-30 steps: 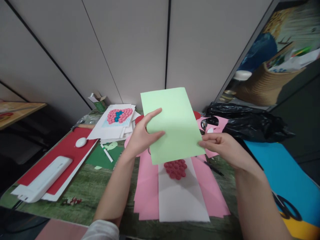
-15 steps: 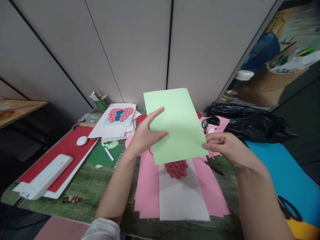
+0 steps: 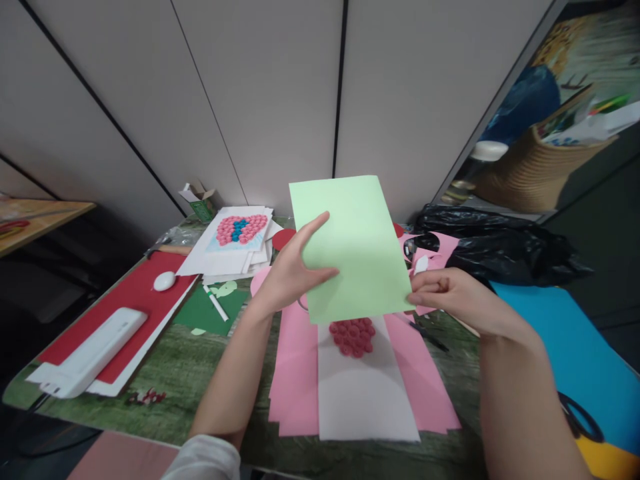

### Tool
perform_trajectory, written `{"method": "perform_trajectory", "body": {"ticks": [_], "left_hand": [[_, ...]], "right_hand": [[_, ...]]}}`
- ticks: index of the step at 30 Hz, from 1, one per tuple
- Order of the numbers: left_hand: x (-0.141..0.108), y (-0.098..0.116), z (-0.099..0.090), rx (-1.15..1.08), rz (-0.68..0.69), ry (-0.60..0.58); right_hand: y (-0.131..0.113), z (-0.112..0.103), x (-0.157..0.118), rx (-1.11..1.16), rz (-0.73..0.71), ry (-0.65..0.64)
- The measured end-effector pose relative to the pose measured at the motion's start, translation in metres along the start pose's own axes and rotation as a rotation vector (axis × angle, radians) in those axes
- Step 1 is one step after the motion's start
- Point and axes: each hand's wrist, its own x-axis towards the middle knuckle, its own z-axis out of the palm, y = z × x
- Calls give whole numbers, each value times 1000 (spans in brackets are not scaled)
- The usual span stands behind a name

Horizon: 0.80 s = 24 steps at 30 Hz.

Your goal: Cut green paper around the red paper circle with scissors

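Note:
A sheet of light green paper [image 3: 355, 247] is held up tilted above the table. My left hand [image 3: 295, 267] grips its left edge, thumb and forefinger over the front, the other fingers hidden behind. At the lower right corner my right hand [image 3: 445, 293] pinches the sheet. Below it lies a white sheet [image 3: 365, 400] bearing a cluster of deep pink paper rolls [image 3: 353, 337], partly covered by the green paper. Pink paper [image 3: 297, 387] sticks out on both sides beneath the white sheet.
On the left are red paper [image 3: 120, 300], a white bar-shaped device [image 3: 95, 353], dark green paper [image 3: 193, 310] with a marker [image 3: 216, 304], and a heart picture [image 3: 240, 230]. To the right lie a black plastic bag [image 3: 505, 247], blue paper [image 3: 565, 333] and black-handled scissors [image 3: 583, 417].
The green paper has shifted slightly right, and its lower edge has risen a little. My right hand has moved slightly down and right while keeping its pinch.

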Motion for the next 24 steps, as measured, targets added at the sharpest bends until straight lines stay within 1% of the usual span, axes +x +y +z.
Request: {"method": "perform_trajectory", "body": {"ticks": [5, 10, 14, 17, 21, 24], "left_hand": [[1, -1, 0, -21, -14, 1], [1, 0, 0, -89, -31, -14], [2, -3, 1, -156, -43, -20], [3, -6, 2, -252, -76, -25], [5, -11, 7, -450, -144, -56], [7, -15, 10, -599, -178, -85]], "right_hand": [[0, -3, -3, 7, 14, -62], [-2, -5, -5, 43, -10, -117], [0, -7, -6, 100, -18, -125], [2, -8, -5, 112, -24, -125], [4, -9, -5, 151, -57, -145], [6, -9, -7, 170, -104, -122]]}}
